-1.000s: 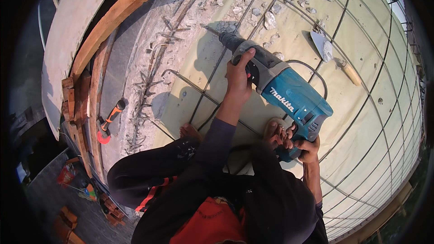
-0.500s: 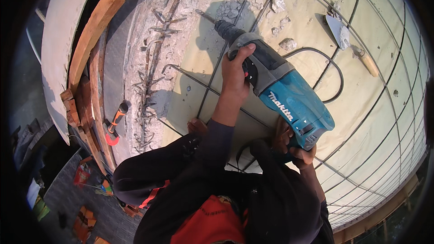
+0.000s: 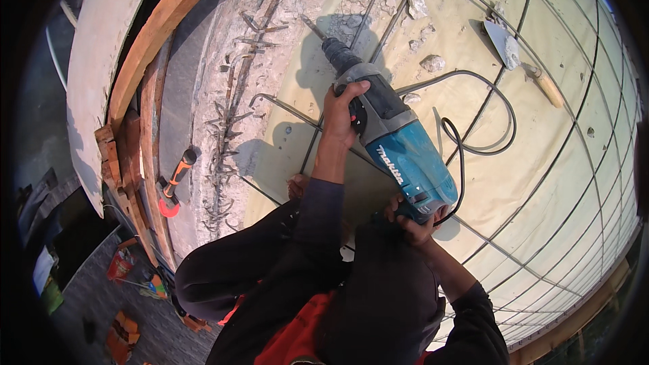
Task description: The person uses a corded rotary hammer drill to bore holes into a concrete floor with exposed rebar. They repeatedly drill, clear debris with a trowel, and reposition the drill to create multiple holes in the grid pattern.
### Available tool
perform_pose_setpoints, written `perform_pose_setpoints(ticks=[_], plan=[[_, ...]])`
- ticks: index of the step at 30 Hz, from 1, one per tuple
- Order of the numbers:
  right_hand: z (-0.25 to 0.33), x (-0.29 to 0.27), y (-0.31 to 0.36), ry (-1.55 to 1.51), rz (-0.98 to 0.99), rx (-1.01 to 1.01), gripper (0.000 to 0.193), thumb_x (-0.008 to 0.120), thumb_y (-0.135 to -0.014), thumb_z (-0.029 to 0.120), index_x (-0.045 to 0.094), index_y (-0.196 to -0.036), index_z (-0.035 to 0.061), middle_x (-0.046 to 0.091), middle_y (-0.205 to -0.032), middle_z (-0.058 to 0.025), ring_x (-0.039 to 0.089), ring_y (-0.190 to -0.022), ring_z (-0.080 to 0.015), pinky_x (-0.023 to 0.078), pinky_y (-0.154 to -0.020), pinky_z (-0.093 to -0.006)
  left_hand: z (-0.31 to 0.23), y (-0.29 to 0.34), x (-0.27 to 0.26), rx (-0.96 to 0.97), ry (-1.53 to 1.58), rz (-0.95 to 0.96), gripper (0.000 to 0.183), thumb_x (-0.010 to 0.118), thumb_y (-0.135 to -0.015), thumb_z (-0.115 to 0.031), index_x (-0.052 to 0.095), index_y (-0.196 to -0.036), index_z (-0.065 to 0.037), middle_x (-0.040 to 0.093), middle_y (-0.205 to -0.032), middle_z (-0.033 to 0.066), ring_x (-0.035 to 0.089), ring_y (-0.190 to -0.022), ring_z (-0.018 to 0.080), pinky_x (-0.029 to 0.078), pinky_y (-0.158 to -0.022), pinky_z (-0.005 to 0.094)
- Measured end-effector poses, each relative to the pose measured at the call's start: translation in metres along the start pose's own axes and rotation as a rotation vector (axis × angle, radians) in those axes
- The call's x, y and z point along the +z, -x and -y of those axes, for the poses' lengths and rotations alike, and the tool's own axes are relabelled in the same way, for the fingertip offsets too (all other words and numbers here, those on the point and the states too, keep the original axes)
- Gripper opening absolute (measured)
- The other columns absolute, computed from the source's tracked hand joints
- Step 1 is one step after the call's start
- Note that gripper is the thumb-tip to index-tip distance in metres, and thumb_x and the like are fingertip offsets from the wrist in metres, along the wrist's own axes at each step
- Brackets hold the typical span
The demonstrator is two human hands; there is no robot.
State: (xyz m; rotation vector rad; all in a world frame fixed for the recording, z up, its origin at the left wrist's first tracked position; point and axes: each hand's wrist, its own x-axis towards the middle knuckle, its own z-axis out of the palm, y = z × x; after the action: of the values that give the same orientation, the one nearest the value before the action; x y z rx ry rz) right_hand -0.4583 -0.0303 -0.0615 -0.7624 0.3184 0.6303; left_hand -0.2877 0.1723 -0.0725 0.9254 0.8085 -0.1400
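A teal and grey rotary hammer drill (image 3: 414,155) lies slantwise before me, its thin bit (image 3: 313,28) pointing to the far left over broken concrete (image 3: 280,40). Closed around the side handle behind the chuck is my left hand (image 3: 343,113), thumb over the grey housing. At the near end my right hand (image 3: 419,228) is wrapped round the rear handle, partly hidden by the tool body. A black power cord (image 3: 460,162) runs from the rear, bends round the right side and loops on the cream sheet (image 3: 541,182). The bit's tip seems clear of the concrete.
Steel rebars (image 3: 527,236) cross the sheet in a grid; bent ends (image 3: 251,44) stick out at left. A trowel (image 3: 503,44) and concrete chunks (image 3: 433,63) lie at the far right. An orange-handled hammer (image 3: 177,177) rests by wooden boards (image 3: 150,122) at left.
The drill's rear end has swung left with my right hand, and its body has shifted slightly left. The cord now shows beside the tool's right side, and my right forearm shows more.
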Motion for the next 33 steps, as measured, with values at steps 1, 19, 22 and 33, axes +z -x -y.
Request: perform_pose_setpoints(ticks=[1, 19, 22, 33], plan=[[-0.003, 0.001, -0.001, 0.003, 0.002, -0.006, 0.045, 0.060, -0.070, 0.004, 0.046, -0.113, 0.0024, 0.053, -0.095, -0.0087, 0.055, -0.077, -0.0190, 0.044, -0.068, -0.0316, 0.000, -0.001, -0.002, 0.007, 0.031, 0.013, 0.042, 0.070, -0.074, -0.014, 0.056, -0.110, 0.003, 0.063, -0.098, 0.0107, 0.064, -0.085, 0.0212, 0.052, -0.078, 0.0325], [0.073, 0.016, -0.019, 0.082, -0.033, -0.174, 0.058, 0.054, -0.061, 0.000, 0.045, -0.118, -0.0091, 0.059, -0.098, -0.0221, 0.059, -0.064, -0.0251, 0.050, -0.061, -0.0369, -0.009, -0.010, 0.040, 0.035, 0.131, 0.066, 0.034, 0.073, -0.077, -0.016, 0.059, -0.105, -0.002, 0.063, -0.094, 0.0054, 0.063, -0.081, 0.0145, 0.053, -0.072, 0.0290], [0.115, 0.015, -0.019, 0.176, -0.081, -0.160, 0.060, 0.051, -0.062, 0.004, 0.044, -0.119, -0.0118, 0.059, -0.099, -0.0240, 0.059, -0.063, -0.0254, 0.051, -0.061, -0.0369, -0.018, -0.008, 0.063, 0.036, 0.206, 0.120, 0.028, 0.069, -0.082, -0.017, 0.059, -0.105, -0.003, 0.064, -0.094, 0.0055, 0.064, -0.081, 0.0153, 0.054, -0.075, 0.0298], [0.197, 0.019, -0.003, 0.635, -0.052, -0.061, 0.058, 0.054, -0.059, -0.002, 0.044, -0.115, -0.0098, 0.058, -0.094, -0.0173, 0.060, -0.061, -0.0187, 0.051, -0.058, -0.0314, -0.018, 0.027, 0.088, 0.061, 0.475, 0.150, 0.042, 0.065, -0.085, -0.032, 0.056, -0.115, -0.005, 0.064, -0.105, 0.0100, 0.061, -0.098, 0.0229, 0.049, -0.090, 0.0379]])
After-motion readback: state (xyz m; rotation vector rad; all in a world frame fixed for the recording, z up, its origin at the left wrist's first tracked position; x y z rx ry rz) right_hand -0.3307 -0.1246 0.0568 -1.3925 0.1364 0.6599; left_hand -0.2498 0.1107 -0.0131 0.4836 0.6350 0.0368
